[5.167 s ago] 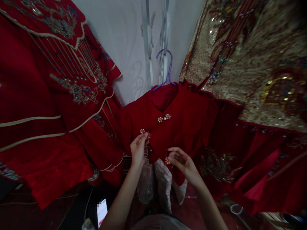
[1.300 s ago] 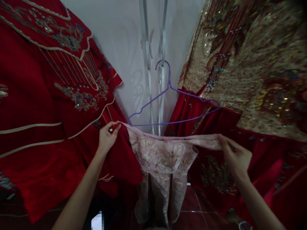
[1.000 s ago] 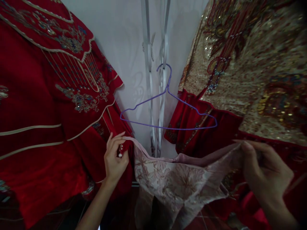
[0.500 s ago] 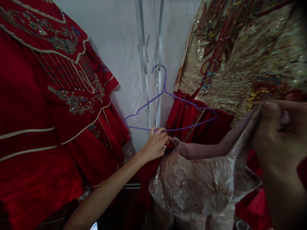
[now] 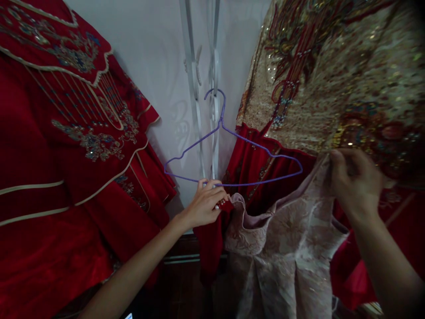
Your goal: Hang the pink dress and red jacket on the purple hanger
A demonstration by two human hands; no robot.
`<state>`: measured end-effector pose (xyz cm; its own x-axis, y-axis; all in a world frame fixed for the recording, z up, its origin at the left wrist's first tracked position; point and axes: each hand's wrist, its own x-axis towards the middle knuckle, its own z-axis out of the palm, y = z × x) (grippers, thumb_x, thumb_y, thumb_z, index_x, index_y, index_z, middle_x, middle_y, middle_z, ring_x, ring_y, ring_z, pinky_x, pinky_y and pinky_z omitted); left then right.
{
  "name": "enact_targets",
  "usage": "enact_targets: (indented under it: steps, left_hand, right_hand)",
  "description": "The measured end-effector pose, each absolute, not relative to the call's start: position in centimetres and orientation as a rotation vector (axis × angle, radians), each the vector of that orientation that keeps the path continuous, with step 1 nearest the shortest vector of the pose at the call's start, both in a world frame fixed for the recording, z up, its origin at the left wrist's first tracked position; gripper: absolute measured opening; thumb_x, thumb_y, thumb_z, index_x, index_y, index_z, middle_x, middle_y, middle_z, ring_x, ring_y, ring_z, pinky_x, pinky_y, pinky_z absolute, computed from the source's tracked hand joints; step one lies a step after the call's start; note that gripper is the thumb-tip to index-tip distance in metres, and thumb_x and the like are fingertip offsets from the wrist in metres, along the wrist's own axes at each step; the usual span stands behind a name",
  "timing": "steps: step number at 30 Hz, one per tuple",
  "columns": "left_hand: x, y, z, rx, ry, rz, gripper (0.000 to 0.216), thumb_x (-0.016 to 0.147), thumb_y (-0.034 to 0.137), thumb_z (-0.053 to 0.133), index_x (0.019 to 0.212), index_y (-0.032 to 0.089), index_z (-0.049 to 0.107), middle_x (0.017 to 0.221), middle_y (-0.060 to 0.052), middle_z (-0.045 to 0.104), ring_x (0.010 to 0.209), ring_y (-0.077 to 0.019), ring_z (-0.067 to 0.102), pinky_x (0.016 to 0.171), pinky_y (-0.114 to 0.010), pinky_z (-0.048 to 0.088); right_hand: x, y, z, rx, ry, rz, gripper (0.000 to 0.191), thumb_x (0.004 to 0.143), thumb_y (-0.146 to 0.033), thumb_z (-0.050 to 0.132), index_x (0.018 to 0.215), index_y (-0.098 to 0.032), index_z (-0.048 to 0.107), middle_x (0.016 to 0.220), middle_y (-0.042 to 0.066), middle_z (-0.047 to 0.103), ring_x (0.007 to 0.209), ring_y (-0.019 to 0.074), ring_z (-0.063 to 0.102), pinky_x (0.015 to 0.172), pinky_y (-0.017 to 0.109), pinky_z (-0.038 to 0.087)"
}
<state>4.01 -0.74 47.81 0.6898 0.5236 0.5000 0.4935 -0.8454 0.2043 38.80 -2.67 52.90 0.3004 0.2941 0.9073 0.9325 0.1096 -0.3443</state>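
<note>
A purple wire hanger is in the middle of the view, its hook up by the white metal bars. My left hand is closed, fingers curled over the hanger's bottom bar. The near edge of a pale pink dress with a raised floral pattern lies right beside those fingers; whether they also grip it I cannot tell. On the right, my right hand pinches the dress at its shoulder and holds it up. The dress hangs below and right of the hanger, its bodice upright and its lower part running out of view.
A red embroidered garment with cream piping fills the left side. At upper right hangs a gold sequined garment above red cloth. Pale metal bars stand before a light wall.
My right hand has moved left and away from me, bringing the dress shoulder nearer the hanger. The bodice has turned and now hangs straighter. My left hand keeps its hold on the hanger.
</note>
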Motion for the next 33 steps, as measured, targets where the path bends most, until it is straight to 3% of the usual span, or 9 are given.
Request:
enact_targets:
  steps: [14, 18, 21, 27, 30, 33]
  left_hand:
    - [4.4, -1.9, 48.5, 2.809, 0.815, 0.816, 0.033, 0.067, 0.004, 0.05, 0.091, 0.023, 0.061, 0.097, 0.0, 0.069, 0.118, -0.0238, 0.043, 0.097, -0.043, 0.019]
    - [5.5, -2.5, 48.6, 2.735, 0.807, 0.857, 0.031, 0.066, 0.004, 0.052, 0.088, 0.024, 0.063, 0.098, 0.001, 0.07, 0.118, -0.0233, 0.044, 0.098, -0.043, 0.018]
    - [6.0, -3.1, 49.1, 2.649, 0.837, 0.964, 0.021, 0.072, 0.008, 0.056, 0.084, 0.024, 0.062, 0.097, 0.003, 0.071, 0.112, -0.0212, 0.048, 0.098, -0.042, 0.019]
    - [3.7, -3.6, 51.0, 2.604, 0.922, 1.161, 0.015, 0.077, 0.01, 0.056, 0.085, 0.022, 0.061, 0.099, 0.0, 0.071, 0.109, -0.0185, 0.056, 0.098, -0.04, 0.023]
    - [0.6, -3.9, 51.5, 2.601, 1.177, 1.292, 0.018, 0.076, 0.01, 0.057, 0.087, 0.024, 0.062, 0.102, 0.0, 0.071, 0.107, -0.0198, 0.059, 0.103, -0.043, 0.021]
    - [-3.4, -4.0, 51.1, 2.394, 1.559, 1.57, 0.014, 0.077, 0.017, 0.059, 0.089, 0.024, 0.063, 0.1, -0.001, 0.071, 0.098, -0.02, 0.063, 0.102, -0.043, 0.026]
  right_hand:
    - [35.6, -1.8, 55.0, -1.293, -1.388, -0.717, 0.02, 0.087, -0.035, 0.056, 0.084, -0.018, 0.067, 0.08, 0.006, 0.063, 0.077, 0.0181, 0.059, 0.07, 0.029, 0.045]
    - [32.4, -1.3, 56.5, -1.161, -1.565, -0.669, 0.02, 0.086, -0.035, 0.058, 0.084, -0.018, 0.068, 0.092, 0.007, 0.062, 0.087, 0.0176, 0.059, 0.076, 0.027, 0.045]
    - [30.1, -1.2, 56.2, -1.182, -1.569, -0.584, 0.02, 0.09, -0.034, 0.053, 0.086, -0.018, 0.065, 0.09, 0.006, 0.064, 0.086, 0.0181, 0.06, 0.078, 0.028, 0.044]
    - [29.9, 0.1, 54.7, -1.213, -1.589, -0.267, 0.022, 0.09, -0.039, 0.051, 0.084, -0.02, 0.06, 0.072, 0.001, 0.062, 0.062, 0.0144, 0.055, 0.061, 0.025, 0.039]
    - [30.8, 0.6, 55.0, -1.183, -1.539, -0.261, 0.022, 0.088, -0.039, 0.053, 0.081, -0.019, 0.06, 0.07, 0.001, 0.06, 0.062, 0.0133, 0.054, 0.061, 0.024, 0.038]
    - [31.4, 0.7, 55.5, -1.187, -1.53, -0.262, 0.023, 0.085, -0.04, 0.057, 0.079, -0.018, 0.06, 0.068, -0.001, 0.059, 0.062, 0.012, 0.052, 0.06, 0.022, 0.037]
